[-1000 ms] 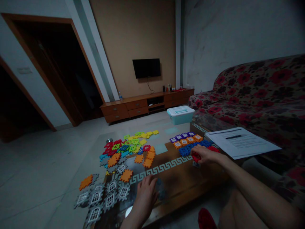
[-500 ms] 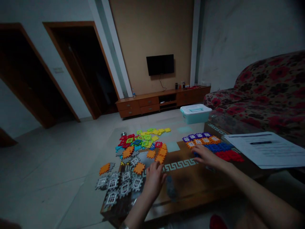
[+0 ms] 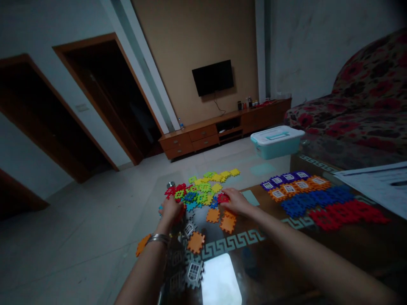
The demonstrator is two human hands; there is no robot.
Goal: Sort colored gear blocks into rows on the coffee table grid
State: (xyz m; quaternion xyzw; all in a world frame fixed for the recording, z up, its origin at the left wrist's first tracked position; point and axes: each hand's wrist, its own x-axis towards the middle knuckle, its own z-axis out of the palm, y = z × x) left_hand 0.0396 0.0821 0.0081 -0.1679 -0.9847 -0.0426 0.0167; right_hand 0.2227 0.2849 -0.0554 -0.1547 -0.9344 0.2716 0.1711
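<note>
My left hand [image 3: 171, 209], with a metal bracelet on its wrist, rests curled on the left edge of a loose pile of coloured interlocking tiles [image 3: 203, 191]. What its fingers hold is hidden. My right hand [image 3: 237, 202] lies flat at the pile's right edge, fingertips on a red tile [image 3: 222, 198]. Loose orange tiles [image 3: 213, 215] lie between my hands. Grey window tiles [image 3: 193, 271] sit nearer me. To the right, tiles are laid in purple [image 3: 281, 180], orange [image 3: 295, 186], blue [image 3: 318, 199] and red rows [image 3: 346, 212].
Everything lies on a glass-topped wooden table [image 3: 273, 254] in a dim room. Papers [image 3: 378, 186] sit at its right edge. A teal lidded box [image 3: 276, 142] stands at the far side, a floral sofa [image 3: 365, 106] on the right and a TV cabinet [image 3: 222, 129] by the wall.
Both hands have moved forward and left to the loose pile. My right hand left the laid-out rows. The view has swung left and closer.
</note>
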